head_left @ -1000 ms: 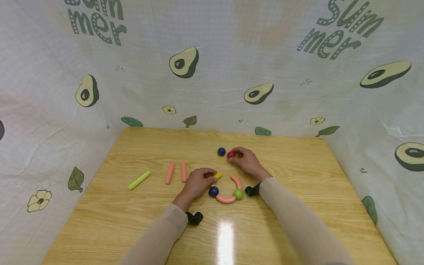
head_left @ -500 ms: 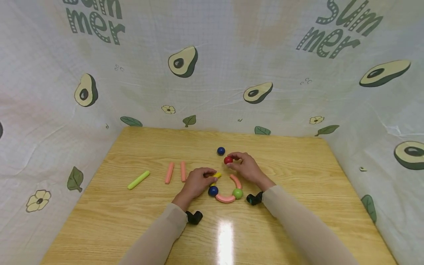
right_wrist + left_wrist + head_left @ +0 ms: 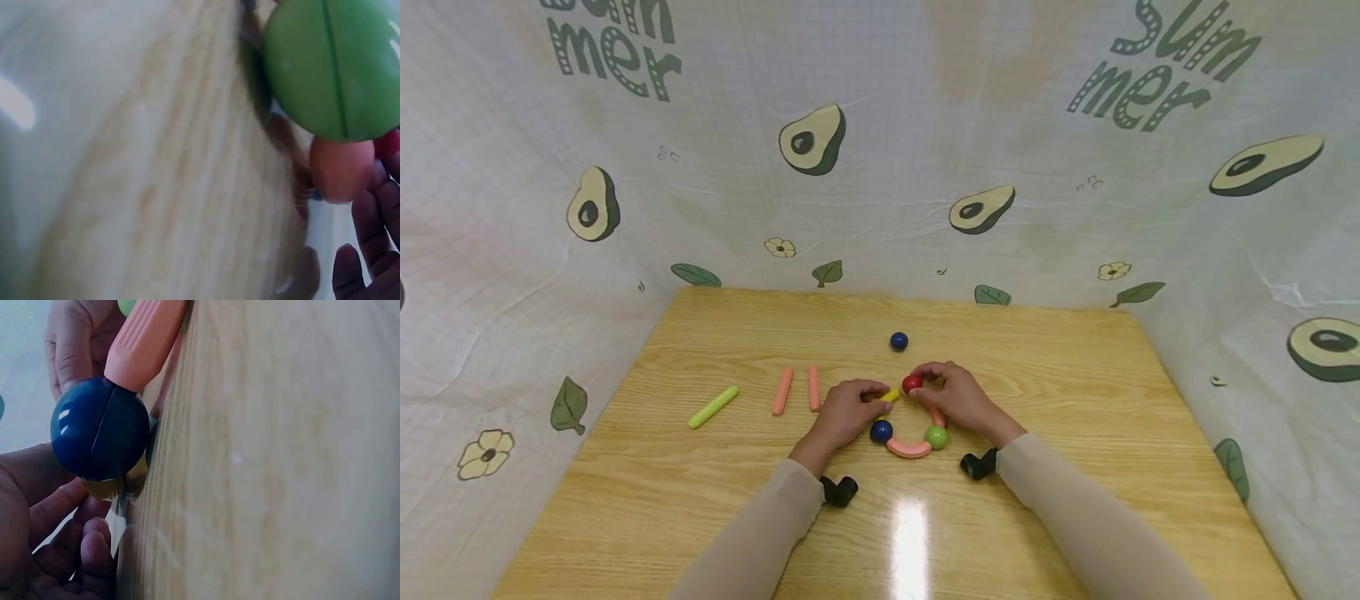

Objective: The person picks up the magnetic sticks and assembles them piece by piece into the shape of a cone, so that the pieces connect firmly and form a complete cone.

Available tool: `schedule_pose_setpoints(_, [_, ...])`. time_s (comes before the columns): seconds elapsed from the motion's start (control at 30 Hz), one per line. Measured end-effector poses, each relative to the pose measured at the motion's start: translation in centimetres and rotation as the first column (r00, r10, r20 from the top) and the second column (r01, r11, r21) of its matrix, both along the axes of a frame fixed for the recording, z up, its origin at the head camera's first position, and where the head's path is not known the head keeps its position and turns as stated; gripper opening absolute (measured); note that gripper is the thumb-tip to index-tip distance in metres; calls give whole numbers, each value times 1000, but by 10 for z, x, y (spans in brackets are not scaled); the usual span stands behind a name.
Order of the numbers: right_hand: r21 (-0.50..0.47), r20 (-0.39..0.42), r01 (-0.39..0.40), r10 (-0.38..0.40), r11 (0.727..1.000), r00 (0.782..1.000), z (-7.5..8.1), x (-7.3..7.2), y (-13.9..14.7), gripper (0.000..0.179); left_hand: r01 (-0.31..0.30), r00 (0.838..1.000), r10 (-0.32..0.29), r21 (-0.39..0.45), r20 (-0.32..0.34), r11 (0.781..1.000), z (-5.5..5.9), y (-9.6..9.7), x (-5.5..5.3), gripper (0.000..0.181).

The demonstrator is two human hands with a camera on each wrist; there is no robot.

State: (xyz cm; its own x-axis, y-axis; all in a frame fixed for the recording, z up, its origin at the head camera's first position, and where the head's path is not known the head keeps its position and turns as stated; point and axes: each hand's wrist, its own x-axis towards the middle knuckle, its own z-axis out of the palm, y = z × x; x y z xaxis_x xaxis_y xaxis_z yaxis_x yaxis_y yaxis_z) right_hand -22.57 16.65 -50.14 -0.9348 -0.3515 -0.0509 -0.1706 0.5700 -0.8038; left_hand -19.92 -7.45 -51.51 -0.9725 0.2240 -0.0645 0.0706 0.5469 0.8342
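Observation:
My left hand [image 3: 844, 414] pinches a yellow curved rod [image 3: 892, 395], which is partly hidden by the fingers. The rod joins a dark blue ball [image 3: 882, 431]. From that ball a pink curved rod [image 3: 909, 449] runs to a green ball [image 3: 936, 437]. A second pink curved rod [image 3: 937, 417] rises from the green ball, partly behind my right hand [image 3: 961, 400]. Between thumb and fingers, that hand holds a red ball [image 3: 912, 383], just right of the yellow rod's upper end. The green ball [image 3: 334, 69] fills the right wrist view's upper right.
Farther back on the wooden table [image 3: 1060, 358] sits a loose blue ball [image 3: 898, 341]. Two straight pink sticks [image 3: 782, 392] and a yellow-green stick [image 3: 713, 407] lie to the left. A printed cloth [image 3: 880, 150] hangs around the back and sides.
My right hand has brought the red ball from beside the loose blue ball toward me, to the gap between the yellow and pink rods. My left hand has stayed in place.

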Motion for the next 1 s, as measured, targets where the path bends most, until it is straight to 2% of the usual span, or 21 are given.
schedule_pose_setpoints(0.47, [52,-4,-32,33,998,999,-5,-1,-1,34,14,1000,-14,-22,-9,1000,0,0,1,29])
schedule_pose_setpoints(0.73, [46,21,-38,37,998,999,-6,0,-1,36,23,1000,-23,-26,-4,999,2,1,2,29])
schedule_pose_setpoints(0.9, [73,-3,-39,39,997,999,-6,1,0,42,24,1000,-24,-25,-7,999,2,1,2,29])
schedule_pose_setpoints(1.0, [88,-24,-12,14,996,1000,-4,4,1,43,22,1000,-22,-30,-11,999,1,1,1,30])
